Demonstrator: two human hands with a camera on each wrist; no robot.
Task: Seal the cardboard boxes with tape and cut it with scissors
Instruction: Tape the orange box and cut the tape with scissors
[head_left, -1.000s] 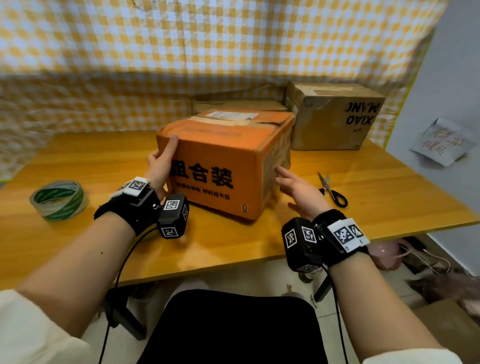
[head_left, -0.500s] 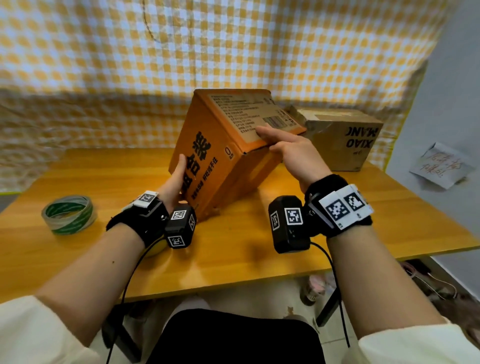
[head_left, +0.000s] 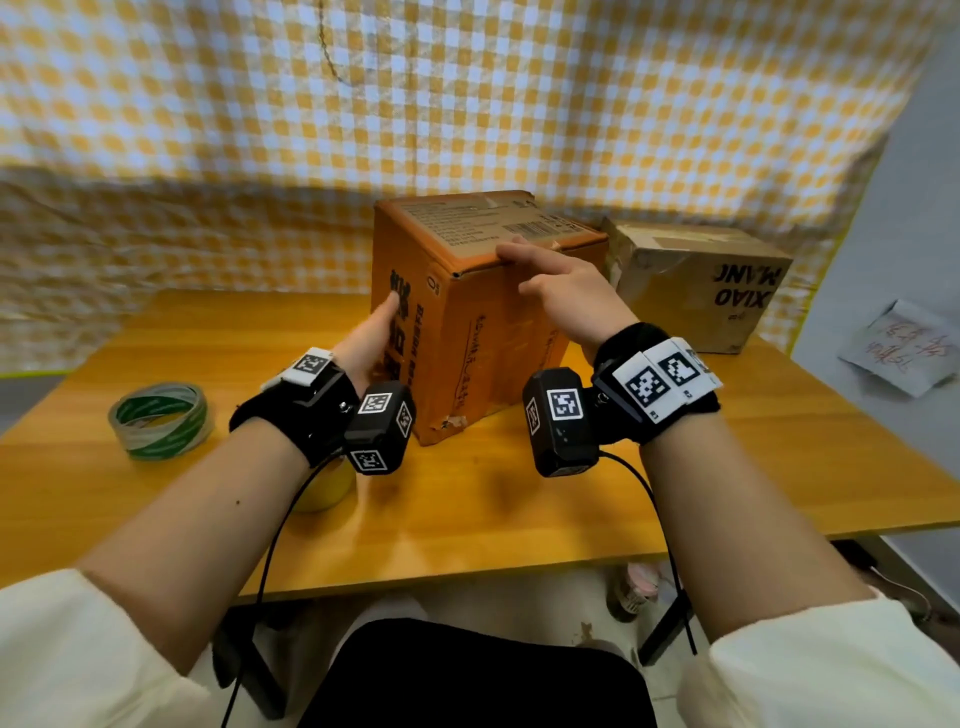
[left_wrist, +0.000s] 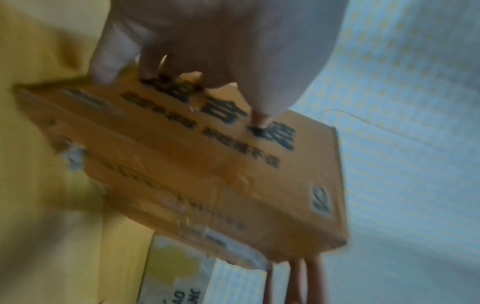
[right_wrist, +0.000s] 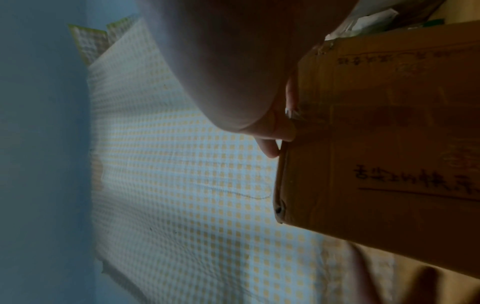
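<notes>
An orange cardboard box (head_left: 483, 332) with black print stands on end on the wooden table (head_left: 467, 525). My left hand (head_left: 371, 338) presses flat fingers against its printed left face (left_wrist: 207, 174). My right hand (head_left: 566, 291) lies over the top front edge, fingers stretched along it and thumb against the front face (right_wrist: 389, 144). A green-and-white tape roll (head_left: 161, 421) lies at the table's left. Old tape strips run down the box's front face. No scissors are in view.
A brown box (head_left: 696, 280) printed XIAO MANG sits at the back right, close to the orange box. A yellow roll (head_left: 324, 486) lies under my left wrist. A checked cloth hangs behind the table. A paper note (head_left: 904, 348) sticks to the right wall.
The orange box has been tipped up from lying flat to standing on end. My right hand moved from its right side up to its top edge; my left hand stayed on the printed face.
</notes>
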